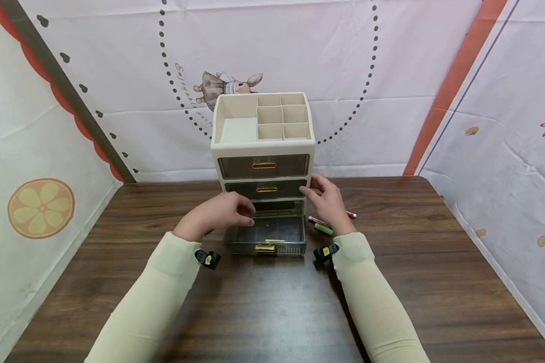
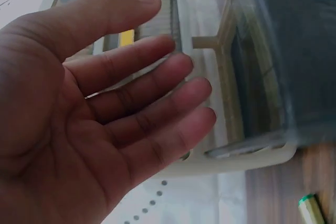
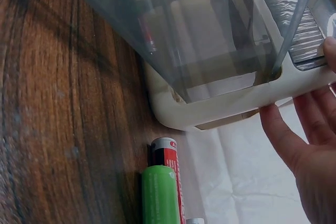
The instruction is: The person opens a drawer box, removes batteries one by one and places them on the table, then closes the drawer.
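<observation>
A cream drawer organizer (image 1: 263,147) with dark see-through drawers stands on the table. Its bottom drawer (image 1: 272,249) is pulled out, and a thin yellow strip shows in it. Over the left part of this drawer hovers my left hand (image 1: 222,212), fingers loosely bent and holding nothing. My right hand (image 1: 328,205) grips the organizer's right edge, thumb on the front by the middle drawer (image 1: 250,190), other fingers along the side. Below that hand lie a green battery (image 1: 323,229) and two red batteries, one (image 1: 316,220) beside the green one.
Another battery (image 2: 312,211), gold with a green end, lies on the table left of the organizer. The organizer's top has open compartments (image 1: 270,115). A printed cloth (image 1: 345,60) hangs behind the wooden table (image 1: 436,262) and at both sides.
</observation>
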Available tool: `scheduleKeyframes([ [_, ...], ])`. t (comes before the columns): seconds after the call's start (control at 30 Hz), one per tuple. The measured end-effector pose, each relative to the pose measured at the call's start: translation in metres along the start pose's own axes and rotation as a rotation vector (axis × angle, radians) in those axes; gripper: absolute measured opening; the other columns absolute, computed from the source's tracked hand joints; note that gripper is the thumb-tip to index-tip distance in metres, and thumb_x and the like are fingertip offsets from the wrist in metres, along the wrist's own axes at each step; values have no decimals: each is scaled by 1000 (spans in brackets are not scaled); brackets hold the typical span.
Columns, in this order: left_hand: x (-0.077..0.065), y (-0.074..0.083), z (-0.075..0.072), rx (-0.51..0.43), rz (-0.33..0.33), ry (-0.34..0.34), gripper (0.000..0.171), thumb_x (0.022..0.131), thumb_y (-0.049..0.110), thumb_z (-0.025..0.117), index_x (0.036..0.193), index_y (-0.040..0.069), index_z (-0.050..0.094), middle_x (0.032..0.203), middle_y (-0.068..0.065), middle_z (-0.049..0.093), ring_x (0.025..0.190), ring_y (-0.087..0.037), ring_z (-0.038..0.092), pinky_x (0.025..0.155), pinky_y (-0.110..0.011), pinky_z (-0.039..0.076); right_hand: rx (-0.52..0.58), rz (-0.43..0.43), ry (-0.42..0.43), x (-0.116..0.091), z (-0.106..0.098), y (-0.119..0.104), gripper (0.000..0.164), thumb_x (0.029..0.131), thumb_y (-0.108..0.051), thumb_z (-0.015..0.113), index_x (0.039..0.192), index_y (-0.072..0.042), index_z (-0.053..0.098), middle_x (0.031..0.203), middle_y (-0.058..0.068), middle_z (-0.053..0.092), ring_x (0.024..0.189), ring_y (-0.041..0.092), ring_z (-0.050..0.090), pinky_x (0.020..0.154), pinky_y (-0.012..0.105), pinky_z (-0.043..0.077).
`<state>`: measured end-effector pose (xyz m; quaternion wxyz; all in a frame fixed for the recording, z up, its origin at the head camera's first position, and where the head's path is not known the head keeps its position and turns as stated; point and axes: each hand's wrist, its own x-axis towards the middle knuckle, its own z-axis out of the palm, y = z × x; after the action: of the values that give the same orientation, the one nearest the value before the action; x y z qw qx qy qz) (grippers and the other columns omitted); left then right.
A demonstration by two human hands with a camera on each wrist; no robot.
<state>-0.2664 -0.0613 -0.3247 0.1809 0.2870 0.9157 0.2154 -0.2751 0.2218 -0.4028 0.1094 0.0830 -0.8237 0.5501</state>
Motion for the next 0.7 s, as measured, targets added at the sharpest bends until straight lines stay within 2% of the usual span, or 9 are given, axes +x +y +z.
scheduleKeyframes([
  [0.27,13,-1,15,-15,58,-52,32,89,24,69,117,9,68,103,1,69,90,-11,63,81,-32,52,-10,-10,0,0,0,0,46,92,-40,64,132,-18,58,117,8,64,111,23,59,97,46,48],
  [0.7,28,8,31,16,65,-107,26,90,20,69,114,11,70,101,3,69,88,-9,61,80,-32,51,10,1,-7,-1,0,1,49,91,-43,64,133,-19,58,121,8,63,114,23,59,97,45,48],
])
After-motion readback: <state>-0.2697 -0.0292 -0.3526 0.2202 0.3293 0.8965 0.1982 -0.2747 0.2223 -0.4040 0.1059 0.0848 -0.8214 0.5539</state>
